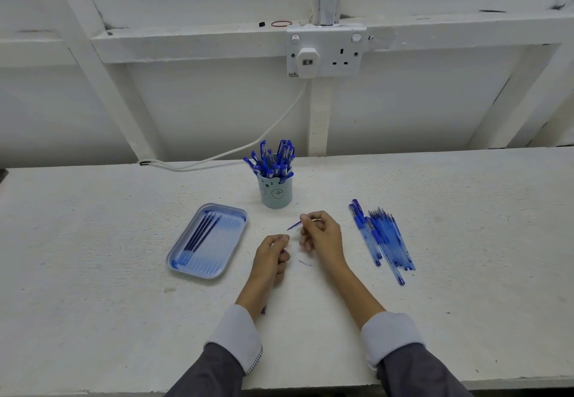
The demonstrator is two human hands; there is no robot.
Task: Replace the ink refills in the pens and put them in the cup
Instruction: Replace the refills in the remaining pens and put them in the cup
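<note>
On a white table (pixel 435 303), looking down over two sleeved forearms, both being cut off at the bottom edge; pinching a thin blue stick (pixel 294 226) between thumb and fingertips of the right hand (pixel 321 236), holding it just above the table, free end pointing left; too slim for telling refill from pen part; curling the fingers of the left hand (pixel 273 255) just beside the right hand, thumb pressing against forefinger; gripping something or empty, impossible to tell, the inside of the fist being hidden; showing only a dark blue speck (pixel 264 310) under the left wrist, too small for naming.

Standing just behind the hands, a pale blue cup (pixel 275 194) wearing a drawn bear face, bristling with capped blue pens (pixel 273 160); lying to the left of the hands, a blue tray (pixel 220 250) holding several dark refills (pixel 202 233) side by side; lying to the right, well apart from the cup, a pile of loose pens (pixel 382 238), any print on the barrels being too small for reading; staining the table between the wrists, a faint ink scribble (pixel 305 263), not reading as letters.

Hanging on the wall behind, a white double socket (pixel 338 51) carrying a white plug (pixel 307 59) in its left outlet; trailing down to the table, a white cable (pixel 248 148).
</note>
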